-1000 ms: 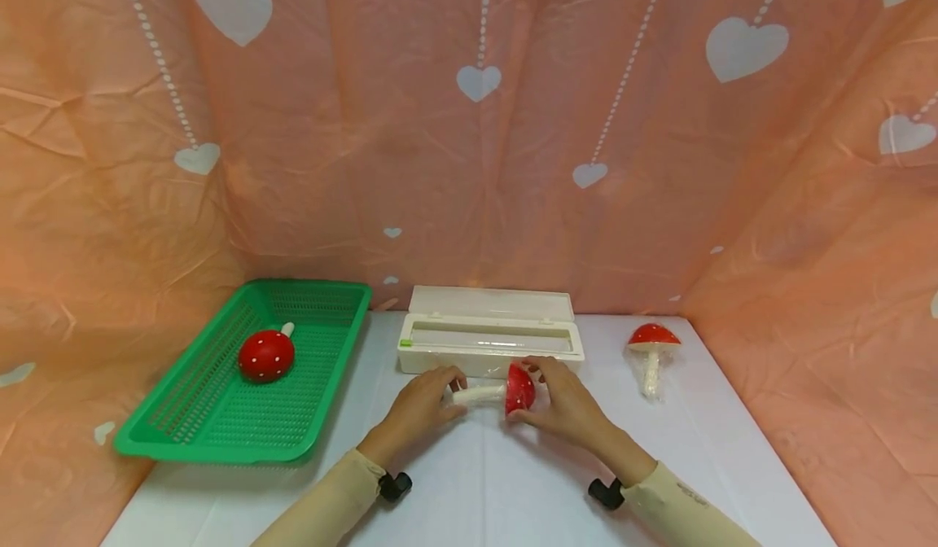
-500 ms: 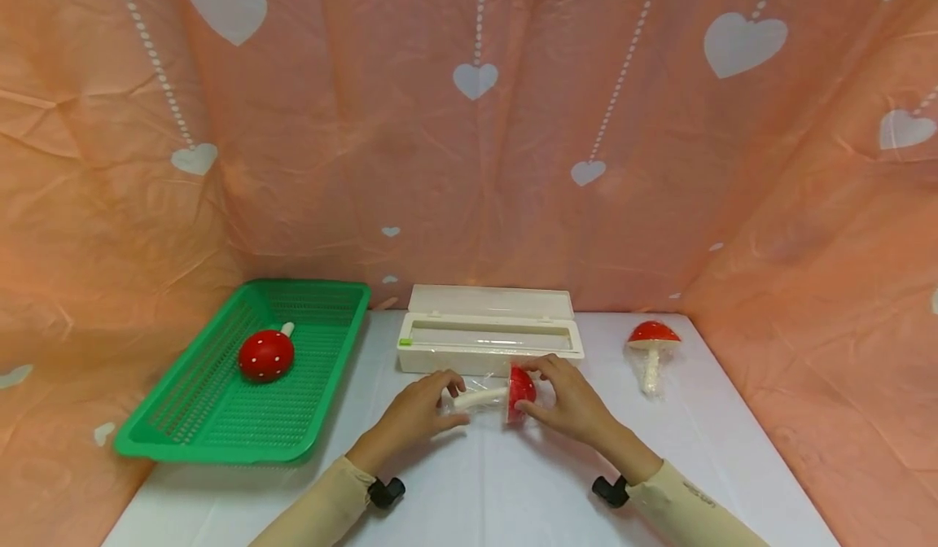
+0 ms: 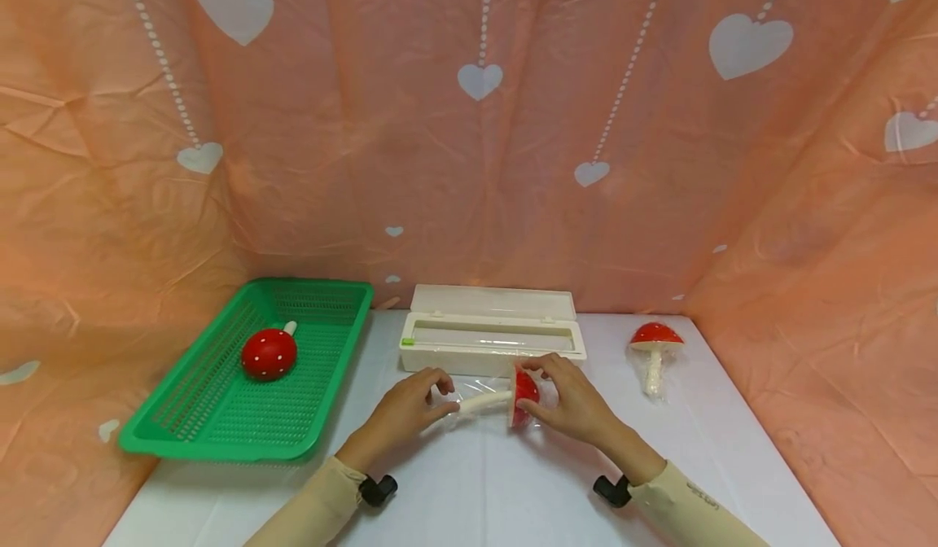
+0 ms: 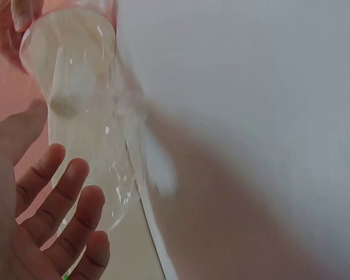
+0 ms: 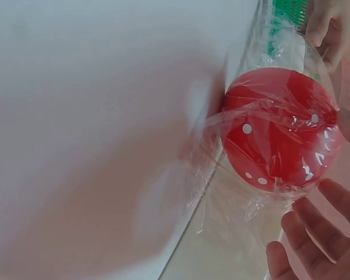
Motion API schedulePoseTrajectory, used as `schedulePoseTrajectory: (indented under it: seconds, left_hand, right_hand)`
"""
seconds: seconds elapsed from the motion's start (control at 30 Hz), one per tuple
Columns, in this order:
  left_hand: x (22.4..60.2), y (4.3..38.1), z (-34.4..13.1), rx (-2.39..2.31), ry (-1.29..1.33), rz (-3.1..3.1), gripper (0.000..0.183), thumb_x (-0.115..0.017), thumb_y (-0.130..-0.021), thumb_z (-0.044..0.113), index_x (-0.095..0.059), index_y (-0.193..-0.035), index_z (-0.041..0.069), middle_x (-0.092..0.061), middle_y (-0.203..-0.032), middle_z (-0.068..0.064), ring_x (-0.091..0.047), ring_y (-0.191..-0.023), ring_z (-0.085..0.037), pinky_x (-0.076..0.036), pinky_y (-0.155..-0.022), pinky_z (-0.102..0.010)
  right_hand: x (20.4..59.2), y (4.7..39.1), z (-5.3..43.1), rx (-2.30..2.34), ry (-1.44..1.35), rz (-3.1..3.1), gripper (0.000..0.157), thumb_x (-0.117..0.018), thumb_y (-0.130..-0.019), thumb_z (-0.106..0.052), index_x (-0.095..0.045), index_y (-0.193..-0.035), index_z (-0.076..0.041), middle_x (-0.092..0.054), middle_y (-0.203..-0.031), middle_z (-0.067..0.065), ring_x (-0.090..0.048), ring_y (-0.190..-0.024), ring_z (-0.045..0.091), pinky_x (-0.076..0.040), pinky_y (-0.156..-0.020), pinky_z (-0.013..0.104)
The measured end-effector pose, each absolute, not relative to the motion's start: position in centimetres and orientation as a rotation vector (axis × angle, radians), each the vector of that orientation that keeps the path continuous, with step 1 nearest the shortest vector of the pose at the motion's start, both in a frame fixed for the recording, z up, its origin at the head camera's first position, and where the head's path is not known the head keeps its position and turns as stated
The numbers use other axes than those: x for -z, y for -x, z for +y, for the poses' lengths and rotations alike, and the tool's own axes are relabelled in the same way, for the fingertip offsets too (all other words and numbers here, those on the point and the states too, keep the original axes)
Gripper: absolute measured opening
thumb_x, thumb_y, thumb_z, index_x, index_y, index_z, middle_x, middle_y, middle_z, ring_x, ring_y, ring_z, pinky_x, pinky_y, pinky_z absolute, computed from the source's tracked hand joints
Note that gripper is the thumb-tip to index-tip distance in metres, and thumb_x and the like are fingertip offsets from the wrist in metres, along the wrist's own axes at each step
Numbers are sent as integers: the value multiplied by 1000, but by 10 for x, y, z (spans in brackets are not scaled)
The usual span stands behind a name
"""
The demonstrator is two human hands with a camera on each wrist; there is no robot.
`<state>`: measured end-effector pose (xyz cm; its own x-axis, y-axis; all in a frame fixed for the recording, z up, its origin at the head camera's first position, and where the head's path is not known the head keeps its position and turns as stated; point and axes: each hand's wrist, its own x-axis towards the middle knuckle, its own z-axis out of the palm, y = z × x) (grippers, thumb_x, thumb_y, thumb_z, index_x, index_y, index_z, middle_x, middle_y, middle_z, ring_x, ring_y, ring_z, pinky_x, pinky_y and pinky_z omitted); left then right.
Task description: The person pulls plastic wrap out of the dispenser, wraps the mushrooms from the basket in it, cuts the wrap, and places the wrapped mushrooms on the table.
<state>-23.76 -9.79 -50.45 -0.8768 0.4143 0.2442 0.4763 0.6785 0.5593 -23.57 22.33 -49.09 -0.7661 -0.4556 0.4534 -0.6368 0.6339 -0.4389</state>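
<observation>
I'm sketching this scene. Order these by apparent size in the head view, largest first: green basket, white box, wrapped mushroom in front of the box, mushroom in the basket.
1. Green basket
2. White box
3. Too close to rank: wrapped mushroom, partly covered, and basket mushroom, its stem mostly hidden behind its cap.

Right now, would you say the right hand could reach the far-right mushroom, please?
Probably yes: nothing stands between the right hand and the far-right mushroom, though the hand would likely first release the held mushroom.
</observation>
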Motion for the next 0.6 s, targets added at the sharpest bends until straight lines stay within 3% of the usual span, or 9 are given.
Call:
schedulePoseTrajectory:
  seconds: [0.2,0.37,0.6]
  left_hand:
    - [504,244,-108,1002,575,-2750,13,-79,-100,24,-68,-107,20,-67,-103,9,-62,-88,-16,-51,-77,-32]
    - [503,251,-115,1035,391,-2646,12,-78,-100,16,-68,-108,14,-69,-105,0,-63,-90,-21,-50,-74,-35]
    - [505,261,-123,1107,164,-2528,21,-75,-101,12,-65,-119,8,-65,-110,-9,-61,-91,-24,-48,-73,-36]
  right_hand:
    - [488,238,223,-878,-888,-2525,50,-92,-87,-22,-70,-131,-13,-70,-122,-1,-67,-108,25,-56,-93,45]
    - [483,242,221,-929,-877,-2501,35,-87,-91,-20,-72,-121,-10,-71,-119,2,-67,-107,28,-58,-92,50]
    - [484,252,224,-1007,-819,-2517,28,-83,-93,-9,-72,-119,-6,-71,-117,5,-65,-102,30,-57,-87,55]
